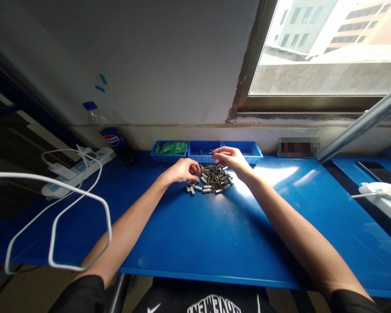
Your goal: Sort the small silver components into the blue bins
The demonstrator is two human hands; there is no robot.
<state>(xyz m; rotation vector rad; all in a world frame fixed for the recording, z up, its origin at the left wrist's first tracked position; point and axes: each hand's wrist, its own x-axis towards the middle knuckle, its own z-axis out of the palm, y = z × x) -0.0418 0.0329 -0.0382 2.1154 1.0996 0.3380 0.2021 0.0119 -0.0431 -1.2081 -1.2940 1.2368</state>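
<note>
A heap of small metal cylinders and thin brass-coloured pins lies in the middle of the blue table. At the heap's left edge is my left hand, fingers curled and the thumb apart from them; nothing shows between them. My right hand hovers over the back right of the heap, in front of the middle blue bin. Its fingers are stretched forward and apart, with no held thing visible. A few small dark pieces lie in that bin, partly hidden by my right hand.
The left bin holds a green plastic bag; a right bin adjoins. A Pepsi bottle and a power strip with white cables stand left. Another power strip and a phone lie right. The table ends near my body.
</note>
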